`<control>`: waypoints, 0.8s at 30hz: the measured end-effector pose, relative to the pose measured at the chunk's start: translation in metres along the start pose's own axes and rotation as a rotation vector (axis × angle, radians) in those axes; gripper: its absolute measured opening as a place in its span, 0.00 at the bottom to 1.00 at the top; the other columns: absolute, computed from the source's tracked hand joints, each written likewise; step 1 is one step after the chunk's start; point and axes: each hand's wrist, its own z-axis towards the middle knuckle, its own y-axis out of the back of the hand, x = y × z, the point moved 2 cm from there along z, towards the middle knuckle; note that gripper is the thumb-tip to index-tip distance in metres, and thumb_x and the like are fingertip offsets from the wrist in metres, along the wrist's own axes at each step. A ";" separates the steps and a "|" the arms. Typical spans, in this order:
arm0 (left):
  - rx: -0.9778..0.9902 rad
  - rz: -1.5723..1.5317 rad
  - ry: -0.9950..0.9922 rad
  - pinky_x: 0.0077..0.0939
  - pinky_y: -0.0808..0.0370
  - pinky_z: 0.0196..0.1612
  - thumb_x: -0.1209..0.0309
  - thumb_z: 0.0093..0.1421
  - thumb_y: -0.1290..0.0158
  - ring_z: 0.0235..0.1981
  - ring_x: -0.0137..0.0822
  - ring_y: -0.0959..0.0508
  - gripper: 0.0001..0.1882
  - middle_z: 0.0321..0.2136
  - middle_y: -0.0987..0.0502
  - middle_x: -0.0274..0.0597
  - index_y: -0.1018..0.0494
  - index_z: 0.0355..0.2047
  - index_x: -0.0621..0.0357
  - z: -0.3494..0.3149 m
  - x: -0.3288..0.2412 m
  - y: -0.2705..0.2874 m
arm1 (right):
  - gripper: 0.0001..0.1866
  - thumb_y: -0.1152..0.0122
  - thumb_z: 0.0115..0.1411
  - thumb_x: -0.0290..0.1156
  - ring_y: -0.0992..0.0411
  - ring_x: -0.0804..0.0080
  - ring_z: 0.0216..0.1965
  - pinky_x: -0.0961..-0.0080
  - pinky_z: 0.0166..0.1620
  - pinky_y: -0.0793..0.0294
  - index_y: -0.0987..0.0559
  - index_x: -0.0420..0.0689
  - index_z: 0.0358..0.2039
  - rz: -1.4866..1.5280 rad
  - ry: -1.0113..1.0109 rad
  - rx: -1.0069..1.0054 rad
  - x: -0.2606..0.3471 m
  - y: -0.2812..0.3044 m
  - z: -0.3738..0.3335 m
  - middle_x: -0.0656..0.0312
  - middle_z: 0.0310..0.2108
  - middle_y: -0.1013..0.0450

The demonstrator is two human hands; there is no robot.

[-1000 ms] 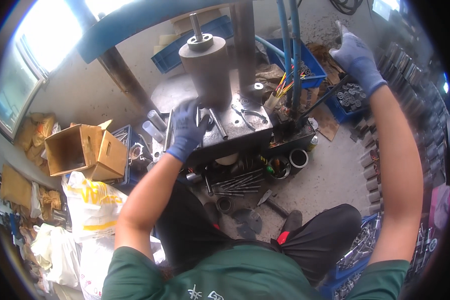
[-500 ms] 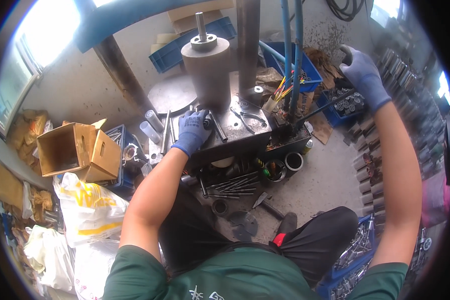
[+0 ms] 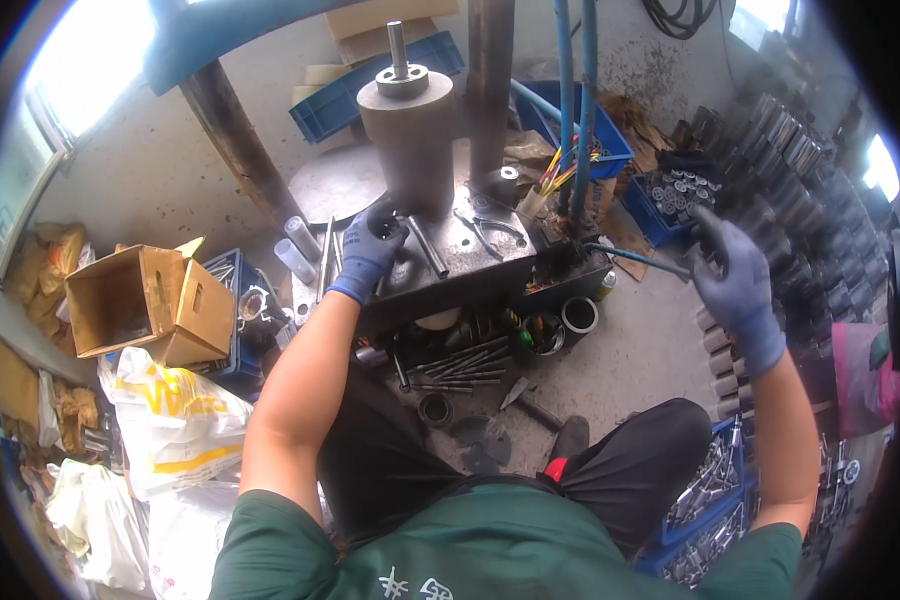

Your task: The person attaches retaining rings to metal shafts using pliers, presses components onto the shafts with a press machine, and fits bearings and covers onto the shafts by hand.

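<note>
My left hand [image 3: 368, 255], in a blue-grey glove, rests on the metal bench of a press [image 3: 450, 285]. Its fingers curl about a dark piece that I cannot make out. Just right of it a metal tube [image 3: 428, 247] lies on the bench, then a pair of pliers [image 3: 482, 232]. Behind the hand rises a thick grey cylinder [image 3: 407, 140] topped by a ring and a rod. My right hand [image 3: 740, 300], gloved alike, is out to the right, fingers and thumb apart. The end of a long lever [image 3: 640, 260] meets it near the thumb.
Metal rods and a hammer [image 3: 532, 405] lie on the floor below the bench. At left stand a cardboard box [image 3: 135, 300] and a white sack [image 3: 175, 425]. Stacked metal cylinders [image 3: 770, 200] line the right. Blue crates [image 3: 660, 225] of small parts stand around.
My right hand has come down and slightly nearer; the lever has swung down from its raised slant. My left hand has shifted slightly on the bench.
</note>
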 end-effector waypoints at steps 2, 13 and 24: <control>-0.026 -0.098 0.039 0.28 0.18 0.48 0.65 0.58 0.32 0.41 0.33 0.16 0.28 0.40 0.15 0.43 0.21 0.58 0.61 0.001 0.001 0.001 | 0.29 0.34 0.57 0.28 0.21 0.52 0.50 0.61 0.56 0.23 0.22 0.41 0.60 -0.042 0.076 0.015 0.017 0.006 -0.020 0.50 0.48 0.19; -0.135 -0.692 0.265 0.24 0.17 0.46 0.75 0.62 0.32 0.43 0.33 0.16 0.28 0.47 0.17 0.50 0.28 0.62 0.64 0.004 0.001 0.007 | 0.25 0.29 0.57 0.30 0.21 0.51 0.53 0.58 0.58 0.23 0.19 0.38 0.56 0.684 0.242 0.034 0.138 -0.111 -0.045 0.48 0.50 0.20; 0.303 -0.680 0.191 0.28 0.18 0.43 0.75 0.64 0.38 0.41 0.30 0.18 0.28 0.50 0.21 0.44 0.31 0.64 0.58 -0.042 -0.065 -0.004 | 0.21 0.42 0.73 0.39 0.22 0.67 0.54 0.71 0.58 0.22 0.23 0.40 0.61 1.775 -0.606 0.441 0.167 -0.205 -0.052 0.56 0.53 0.21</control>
